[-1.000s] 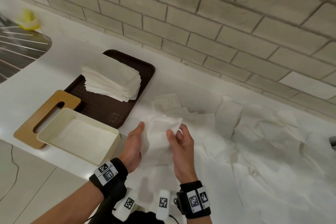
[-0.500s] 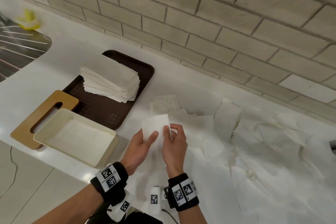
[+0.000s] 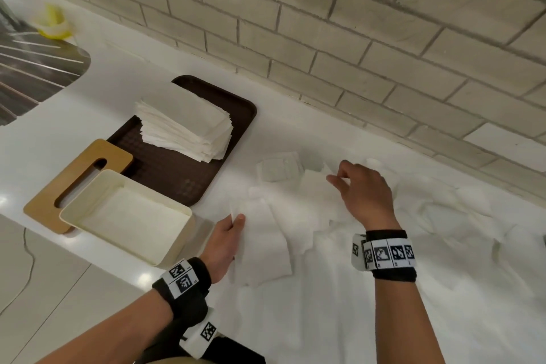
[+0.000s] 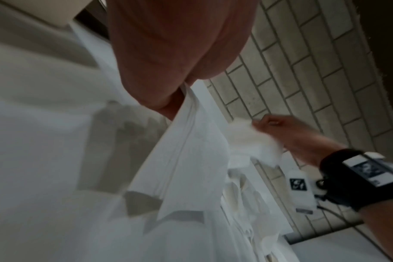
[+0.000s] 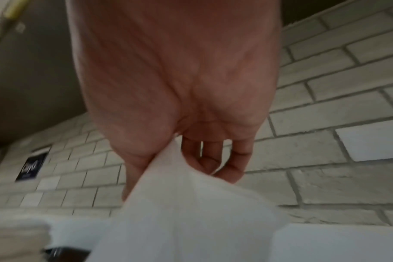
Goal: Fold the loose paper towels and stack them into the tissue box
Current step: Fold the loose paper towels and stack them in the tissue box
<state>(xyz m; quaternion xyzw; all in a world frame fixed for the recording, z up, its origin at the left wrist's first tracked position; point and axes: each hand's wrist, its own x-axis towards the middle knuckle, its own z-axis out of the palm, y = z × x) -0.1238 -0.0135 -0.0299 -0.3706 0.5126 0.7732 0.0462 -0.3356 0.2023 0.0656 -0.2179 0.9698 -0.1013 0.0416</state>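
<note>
My left hand (image 3: 236, 220) pinches the top edge of a folded white paper towel (image 3: 263, 245), which hangs in layers from thumb and fingers (image 4: 191, 159) just right of the open cream tissue box (image 3: 174, 248). Farther right, my right hand (image 3: 339, 179) pinches a corner of a loose paper towel (image 3: 316, 195) and lifts it off the pile. In the right wrist view that sheet (image 5: 191, 212) hangs from the thumb and curled fingers (image 5: 213, 159). The box holds a flat layer of towels.
A wooden slotted lid (image 3: 76, 174) lies under the box's left end. Behind it a brown tray (image 3: 183, 168) carries a stack of folded towels (image 3: 183, 124). Crumpled loose towels (image 3: 443, 216) cover the white counter to the right, up to the brick wall (image 3: 354, 38).
Both hands were folding one towel together. Now the right hand has let go, moved right and back to the pile and pinched another sheet. The left hand keeps the folded towel, lower and leftward.
</note>
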